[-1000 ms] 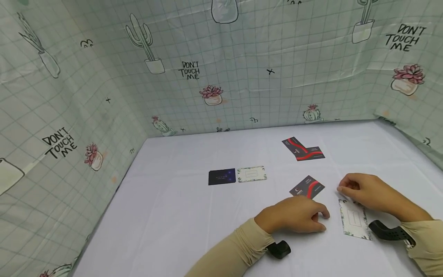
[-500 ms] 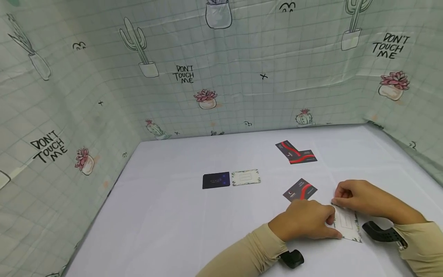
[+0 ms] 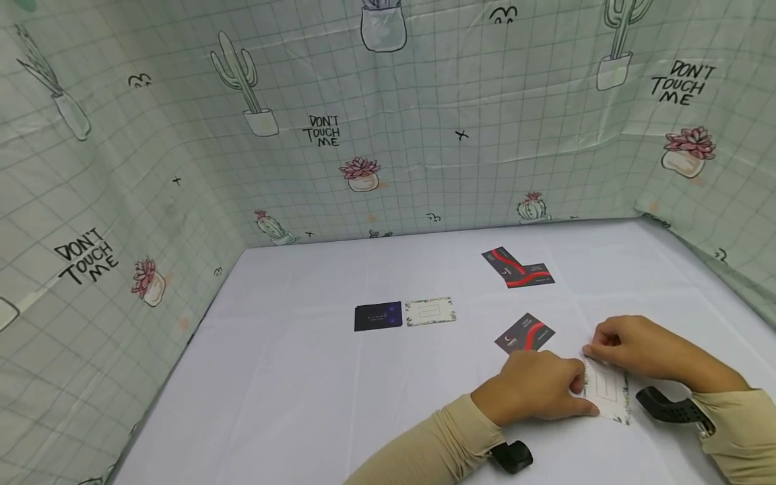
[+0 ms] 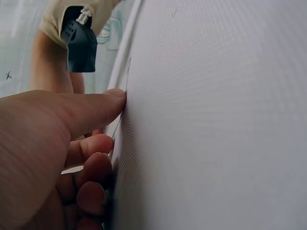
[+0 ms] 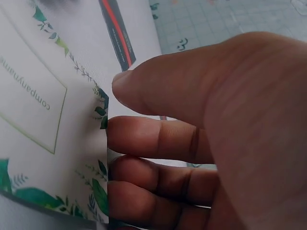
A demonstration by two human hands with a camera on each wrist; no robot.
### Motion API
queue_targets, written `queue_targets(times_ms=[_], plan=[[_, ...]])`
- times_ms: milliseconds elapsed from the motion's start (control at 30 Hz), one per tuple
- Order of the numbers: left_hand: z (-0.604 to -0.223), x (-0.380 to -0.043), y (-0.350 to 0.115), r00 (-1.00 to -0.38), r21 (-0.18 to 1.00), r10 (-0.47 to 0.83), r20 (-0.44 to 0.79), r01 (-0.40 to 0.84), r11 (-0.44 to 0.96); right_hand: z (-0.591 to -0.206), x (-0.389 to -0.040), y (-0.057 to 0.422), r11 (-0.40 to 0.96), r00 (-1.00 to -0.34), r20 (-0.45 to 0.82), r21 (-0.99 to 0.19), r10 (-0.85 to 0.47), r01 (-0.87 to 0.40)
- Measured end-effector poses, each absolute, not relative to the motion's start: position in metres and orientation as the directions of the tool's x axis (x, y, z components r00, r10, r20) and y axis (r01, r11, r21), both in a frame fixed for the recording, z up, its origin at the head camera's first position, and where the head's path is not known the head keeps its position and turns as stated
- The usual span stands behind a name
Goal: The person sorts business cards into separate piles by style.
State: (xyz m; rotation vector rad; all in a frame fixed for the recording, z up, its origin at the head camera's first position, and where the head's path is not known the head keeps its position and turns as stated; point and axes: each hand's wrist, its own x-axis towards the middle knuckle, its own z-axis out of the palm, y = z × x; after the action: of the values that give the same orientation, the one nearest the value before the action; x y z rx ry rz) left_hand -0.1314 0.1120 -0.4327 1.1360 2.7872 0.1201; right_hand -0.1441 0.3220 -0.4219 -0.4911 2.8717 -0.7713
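A white card with a green leaf border (image 3: 606, 387) lies under both hands at the table's right front. My left hand (image 3: 539, 387) touches its left side, the thumb (image 4: 108, 103) near the lower left corner and the other fingers bent beside it. At its far short edge my right hand (image 3: 633, 347) rests, fingertips (image 5: 129, 134) set against the edge and thumb (image 5: 132, 88) close to a corner. The right wrist view shows "companyname" printed on the card (image 5: 33, 91). No finger plainly wraps round it, and the left hand hides part of its left edge.
A grey card with a red stripe (image 3: 524, 332) lies just beyond the left hand, partly covered by it. Two overlapping cards like it (image 3: 518, 268) lie farther back. Left of centre are dark blue cards (image 3: 378, 316) beside another leaf-bordered card (image 3: 430, 312). Patterned cloth (image 3: 424, 108) hangs behind.
The left hand has moved right to the leaf-bordered card, and the right hand has come to its far edge. In the last half second the card has shifted slightly left.
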Motion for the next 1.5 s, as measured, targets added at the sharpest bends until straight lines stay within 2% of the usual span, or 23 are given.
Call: queue_targets(times_ms=[300, 633, 1033, 1167, 1333, 1500], plan=[[-0.436, -0.134, 0.11, -0.72, 0.147, 0.692, -0.06, 0.679, 0.719, -0.423, -0.146, 0.324, 0.764, -0.927, -0.015, -0.572, -0.374, -0.299], [-0.433, -0.132, 0.113, -0.758, 0.194, 0.65, -0.052, 0.631, 0.751, -0.427, -0.151, 0.328, 0.568, -0.863, 0.051, -0.734, -0.503, -0.374], [-0.436, -0.132, 0.111, -0.764, 0.17, 0.645, -0.02, 0.633, 0.756, -0.432, -0.15, 0.326, 0.545, -0.887, 0.072, -0.765, -0.457, -0.343], [-0.436, -0.133, 0.108, -0.768, 0.218, 0.641, 0.009, 0.627, 0.748, -0.431, -0.149, 0.323, 0.582, -0.911, 0.099, -0.74, -0.401, -0.336], [-0.433, -0.138, 0.102, -0.773, 0.367, 0.634, 0.019, 0.595, 0.715, -0.429, -0.15, 0.319, 0.61, -0.941, 0.126, -0.733, -0.315, -0.302], [-0.429, -0.143, 0.095, -0.774, 0.498, 0.634, -0.008, 0.547, 0.673, -0.428, -0.149, 0.315, 0.581, -0.955, 0.131, -0.768, -0.267, -0.268]])
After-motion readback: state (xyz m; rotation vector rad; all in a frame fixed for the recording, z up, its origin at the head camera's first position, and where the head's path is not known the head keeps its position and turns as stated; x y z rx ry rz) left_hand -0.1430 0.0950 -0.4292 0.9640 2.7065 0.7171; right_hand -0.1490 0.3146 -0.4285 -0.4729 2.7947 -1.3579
